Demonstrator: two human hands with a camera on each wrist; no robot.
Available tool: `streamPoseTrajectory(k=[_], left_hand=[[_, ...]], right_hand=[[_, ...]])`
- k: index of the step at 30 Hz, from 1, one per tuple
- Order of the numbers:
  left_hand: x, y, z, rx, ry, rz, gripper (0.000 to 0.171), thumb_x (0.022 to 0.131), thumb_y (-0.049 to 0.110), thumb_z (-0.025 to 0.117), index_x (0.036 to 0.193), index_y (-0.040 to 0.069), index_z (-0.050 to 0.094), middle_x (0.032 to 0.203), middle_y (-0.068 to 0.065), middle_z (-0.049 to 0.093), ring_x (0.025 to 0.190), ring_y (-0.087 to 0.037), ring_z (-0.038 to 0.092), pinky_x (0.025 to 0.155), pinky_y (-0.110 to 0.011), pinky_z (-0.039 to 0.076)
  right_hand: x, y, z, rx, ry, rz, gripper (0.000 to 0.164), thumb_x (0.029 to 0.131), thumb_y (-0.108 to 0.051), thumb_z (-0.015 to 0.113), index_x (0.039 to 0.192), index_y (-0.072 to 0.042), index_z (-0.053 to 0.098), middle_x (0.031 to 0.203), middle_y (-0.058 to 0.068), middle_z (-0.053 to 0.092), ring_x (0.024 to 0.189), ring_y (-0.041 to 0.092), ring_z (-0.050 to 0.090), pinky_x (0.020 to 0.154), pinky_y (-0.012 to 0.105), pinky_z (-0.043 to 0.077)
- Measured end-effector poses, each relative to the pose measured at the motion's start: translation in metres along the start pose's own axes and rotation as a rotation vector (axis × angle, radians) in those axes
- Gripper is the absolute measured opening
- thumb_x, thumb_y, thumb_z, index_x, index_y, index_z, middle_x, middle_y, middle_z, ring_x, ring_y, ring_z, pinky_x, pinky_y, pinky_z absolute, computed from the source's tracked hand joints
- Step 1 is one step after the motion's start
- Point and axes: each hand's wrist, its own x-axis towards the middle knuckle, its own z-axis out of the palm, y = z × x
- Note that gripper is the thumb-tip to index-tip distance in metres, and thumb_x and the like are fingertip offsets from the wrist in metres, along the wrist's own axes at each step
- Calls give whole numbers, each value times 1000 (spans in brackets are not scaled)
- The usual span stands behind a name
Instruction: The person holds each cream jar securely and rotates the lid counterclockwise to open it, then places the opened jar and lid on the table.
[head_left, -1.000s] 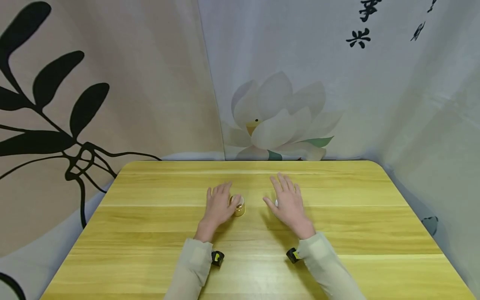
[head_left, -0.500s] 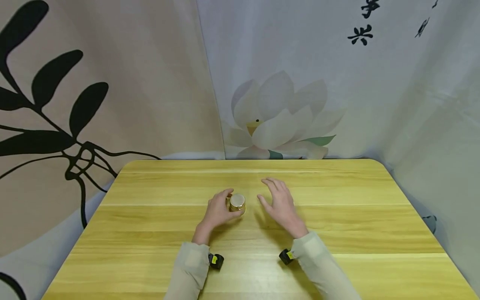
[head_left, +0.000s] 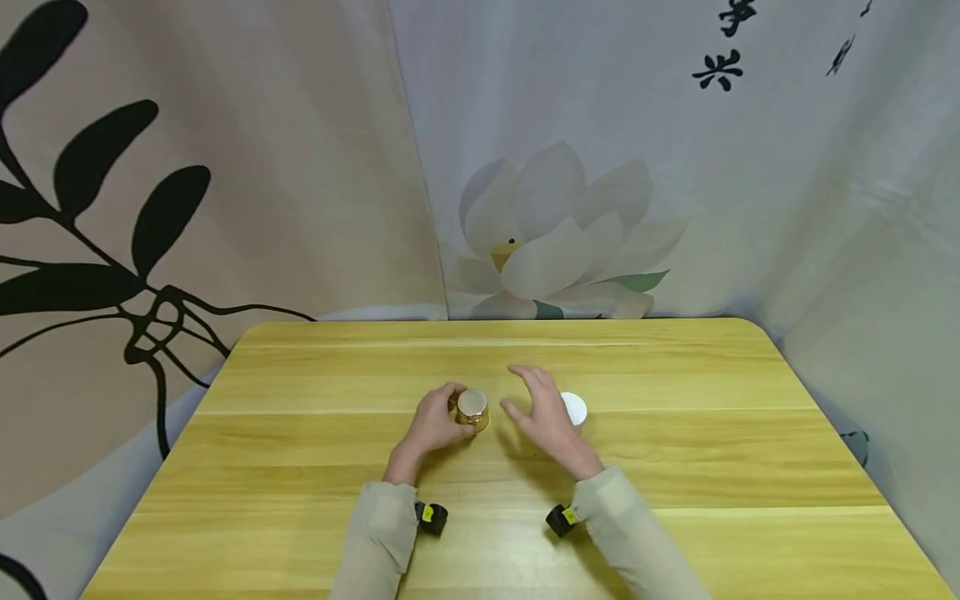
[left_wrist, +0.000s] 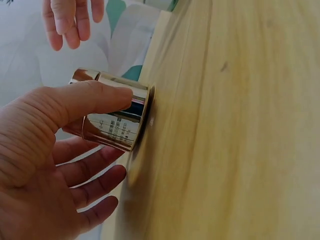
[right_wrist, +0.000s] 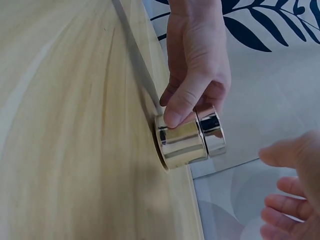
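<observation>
A shiny gold jar [head_left: 472, 407] with a lid stands upright on the table; small printed text shows on its side in the left wrist view. My left hand [head_left: 432, 425] grips it from the left, thumb on the near side and fingers at the far side. In the left wrist view the thumb lies along the wall of the jar [left_wrist: 112, 122]. My right hand [head_left: 549, 421] hovers to the right of the jar, apart from it, fingers spread and slightly bent, holding nothing. Just beyond that hand stands a white round-topped thing [head_left: 576, 407], partly hidden by it.
The wooden table [head_left: 712, 433] reaches back to a curtain [head_left: 300, 167] printed with leaves, a lotus and black characters. A small black device [head_left: 432, 518] sits at the left wrist, another black device [head_left: 561, 520] at the right.
My left fingers and thumb have come round the gold jar, where the thumb lay over it before. My right hand has moved left toward the jar, uncovering the white round-topped thing.
</observation>
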Motion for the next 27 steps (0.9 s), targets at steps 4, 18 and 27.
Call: streamPoseTrajectory(k=[4, 18, 27], left_hand=[[0, -2, 0, 21, -1, -4, 51, 62, 9, 85, 106, -2, 63, 97, -11, 62, 90, -26, 55, 80, -41, 47], [3, -11, 5, -6, 34, 23, 49, 59, 11, 88, 102, 0, 66, 92, -10, 64, 85, -24, 54, 75, -37, 47], [3, -8, 5, -185, 39, 30, 42, 62, 5, 84, 99, 1, 65, 90, -7, 65, 81, -19, 59, 72, -34, 51]], right_hand=[[0, -1, 2, 19, -19, 15, 51, 80, -8, 73, 125, 3, 53, 121, 17, 56, 115, 32, 49, 98, 45, 42], [-2, 1, 6, 36, -13, 24, 49, 79, -4, 73, 123, 3, 54, 120, 16, 57, 114, 32, 49, 96, 46, 42], [-2, -1, 4, 58, 19, 0, 45, 79, -6, 73, 120, 2, 57, 117, 15, 59, 110, 29, 54, 94, 42, 45]])
